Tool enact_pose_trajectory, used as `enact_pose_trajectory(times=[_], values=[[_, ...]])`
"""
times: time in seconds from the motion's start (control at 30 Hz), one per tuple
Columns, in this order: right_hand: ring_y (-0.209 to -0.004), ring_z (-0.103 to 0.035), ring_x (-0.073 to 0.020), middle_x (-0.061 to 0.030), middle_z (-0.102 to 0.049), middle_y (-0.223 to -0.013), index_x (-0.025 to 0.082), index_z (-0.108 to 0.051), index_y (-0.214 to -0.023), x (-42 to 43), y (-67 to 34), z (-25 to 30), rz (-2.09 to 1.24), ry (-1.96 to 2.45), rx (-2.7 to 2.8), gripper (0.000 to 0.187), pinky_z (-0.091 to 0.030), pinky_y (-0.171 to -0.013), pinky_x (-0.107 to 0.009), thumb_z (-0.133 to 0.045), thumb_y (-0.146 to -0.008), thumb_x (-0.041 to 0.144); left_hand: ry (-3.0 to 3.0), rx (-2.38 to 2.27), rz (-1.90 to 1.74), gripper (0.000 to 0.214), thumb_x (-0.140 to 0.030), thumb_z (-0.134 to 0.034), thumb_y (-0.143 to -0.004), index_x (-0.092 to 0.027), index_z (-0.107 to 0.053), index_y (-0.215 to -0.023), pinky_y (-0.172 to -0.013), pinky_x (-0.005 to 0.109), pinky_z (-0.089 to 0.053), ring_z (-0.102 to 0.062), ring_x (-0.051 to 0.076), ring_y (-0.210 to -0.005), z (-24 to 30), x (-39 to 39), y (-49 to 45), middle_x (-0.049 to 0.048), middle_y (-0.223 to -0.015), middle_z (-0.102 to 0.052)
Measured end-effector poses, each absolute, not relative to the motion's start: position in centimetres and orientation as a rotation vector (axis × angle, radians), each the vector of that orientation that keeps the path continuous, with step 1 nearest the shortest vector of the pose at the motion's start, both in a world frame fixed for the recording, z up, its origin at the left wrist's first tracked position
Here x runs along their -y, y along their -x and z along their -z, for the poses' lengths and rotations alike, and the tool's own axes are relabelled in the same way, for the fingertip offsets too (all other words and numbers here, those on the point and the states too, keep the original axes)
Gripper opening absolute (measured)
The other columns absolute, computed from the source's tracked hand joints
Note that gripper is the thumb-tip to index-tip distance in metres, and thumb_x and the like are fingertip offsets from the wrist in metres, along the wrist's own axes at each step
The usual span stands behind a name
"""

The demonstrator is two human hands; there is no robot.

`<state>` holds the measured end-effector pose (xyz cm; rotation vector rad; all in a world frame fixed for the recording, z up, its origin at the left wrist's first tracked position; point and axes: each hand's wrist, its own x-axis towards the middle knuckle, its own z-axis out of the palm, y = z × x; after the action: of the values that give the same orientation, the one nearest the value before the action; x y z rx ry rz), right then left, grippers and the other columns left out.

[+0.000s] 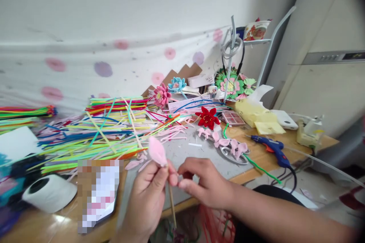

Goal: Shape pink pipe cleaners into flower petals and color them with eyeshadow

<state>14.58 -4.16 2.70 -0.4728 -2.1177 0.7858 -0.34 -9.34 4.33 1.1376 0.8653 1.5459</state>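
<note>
Left hand (146, 197) clenches thin wooden stick (172, 205); right hand (205, 186) pinches base of pink fuzzy bud (157, 151), likely light and crushable.

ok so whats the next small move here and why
Probably pinch the base of the pink petal onto the stick with the right hand: the left hand grips the stick, the petal sits at its top, and the right hand's fingers sit just below it.
</note>
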Motion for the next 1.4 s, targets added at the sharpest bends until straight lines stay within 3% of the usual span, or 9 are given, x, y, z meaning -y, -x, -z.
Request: enact_pose_trajectory(times=[0.2, 0.37, 0.5, 0.63, 0.8, 0.9, 1.07, 1.27, 1.4], values=[[-0.068, -0.058, -0.0118, -0.003, -0.055, -0.084, 0.016, -0.063, -0.1, 5.2, -16.4, -3.9, -1.479, 0.275, 1.693, 0.027, -0.047, -0.064, -0.028, -0.054, -0.086, 0.037, -1.182, -0.908, -1.311, 0.02, -0.031, -0.057, -0.084, -0.017, -0.063, -0.072, -0.065, 0.026, -0.037, -0.049, 0.012, -0.06, -3.0, 11.0, -1.1, 0.0001, -0.059, -0.056], [-0.052, -0.061, -0.0114, 0.0011, -0.057, -0.068, 0.014, -0.059, -0.088, 6.7, -16.6, -2.2, -1.952, 0.214, 1.394, 0.024, -0.044, -0.049, -0.022, -0.065, -0.078, 0.035, -1.05, -0.846, -1.225, 0.021, -0.033, -0.06, -0.082, -0.015, -0.063, -0.072, -0.062, 0.026, -0.036, -0.048, 0.012, -0.057, -1.6, 12.4, -2.8, -0.0002, -0.054, -0.054], [-0.047, -0.061, -0.0138, 0.0016, -0.059, -0.057, 0.014, -0.054, -0.082, 8.0, -16.6, -1.0, -2.087, 0.261, 1.307, 0.023, -0.045, -0.046, -0.023, -0.067, -0.075, 0.032, -0.895, -0.799, -1.251, 0.023, -0.035, -0.063, -0.079, -0.013, -0.06, -0.07, -0.055, 0.024, -0.033, -0.042, 0.009, -0.049, -0.5, 13.5, -3.9, -0.0028, -0.05, -0.048], [-0.045, -0.056, -0.0105, 0.0028, -0.056, -0.056, 0.014, -0.057, -0.076, 8.7, -16.5, -0.5, -2.073, 0.388, 1.204, 0.018, -0.045, -0.048, -0.023, -0.068, -0.071, 0.028, -0.861, -0.818, -1.265, 0.022, -0.034, -0.062, -0.079, -0.013, -0.057, -0.073, -0.052, 0.023, -0.031, -0.041, 0.007, -0.047, 0.5, 14.1, -4.2, -0.0027, -0.054, -0.05], [-0.059, -0.056, -0.0105, -0.0025, -0.061, -0.068, 0.012, -0.059, -0.073, 6.1, -17.0, -1.3, -1.806, 0.697, 1.261, 0.022, -0.046, -0.06, -0.024, -0.069, -0.066, 0.031, -0.963, -0.877, -1.209, 0.025, -0.034, -0.06, -0.08, -0.017, -0.056, -0.097, -0.053, 0.022, -0.032, -0.043, 0.009, -0.05, 1.0, 14.4, -3.5, -0.0041, -0.057, -0.051], [-0.056, -0.055, -0.0106, -0.0029, -0.06, -0.067, 0.014, -0.055, -0.074, 3.1, -16.7, -1.2, -1.513, 0.925, 1.562, 0.026, -0.047, -0.059, -0.026, -0.055, -0.075, 0.04, -1.07, -1.048, -1.069, 0.018, -0.031, -0.056, -0.081, -0.014, -0.061, -0.085, -0.055, 0.023, -0.033, -0.043, 0.009, -0.051, 1.1, 14.5, -2.8, -0.0032, -0.057, -0.05], [-0.046, -0.048, -0.0098, 0.0012, -0.054, -0.049, 0.015, -0.054, -0.058, -0.3, -13.4, 0.3, -1.368, 1.032, 1.905, 0.017, -0.039, -0.05, -0.022, -0.061, -0.069, 0.026, -1.112, -1.145, -0.932, 0.018, -0.028, -0.054, -0.081, -0.013, -0.062, -0.075, -0.055, 0.023, -0.035, -0.046, 0.01, -0.052, 1.4, 14.4, -2.5, -0.002, -0.056, -0.051], [-0.071, -0.057, -0.0152, -0.0051, -0.065, -0.075, 0.015, -0.063, -0.078, -0.6, -11.2, 0.1, -1.1, 1.022, 2.048, 0.016, -0.041, -0.065, -0.025, -0.059, -0.077, 0.03, -0.887, -1.139, -1.432, 0.016, -0.032, -0.059, -0.081, -0.016, -0.058, -0.08, -0.055, 0.021, -0.038, -0.05, 0.009, -0.053, 1.3, 12.8, -0.6, -0.0029, -0.058, -0.056], [-0.067, -0.059, -0.0127, -0.0035, -0.067, -0.077, 0.015, -0.064, -0.091, 2.7, -11.4, 0.1, -1.338, 0.725, 2.229, 0.027, -0.043, -0.062, -0.022, -0.05, -0.086, 0.037, -0.615, -1.087, -1.924, 0.016, -0.028, -0.067, -0.075, -0.018, -0.057, -0.082, -0.062, 0.022, -0.046, -0.057, 0.01, -0.06, -0.9, 10.1, 2.0, -0.0019, -0.064, -0.062]])
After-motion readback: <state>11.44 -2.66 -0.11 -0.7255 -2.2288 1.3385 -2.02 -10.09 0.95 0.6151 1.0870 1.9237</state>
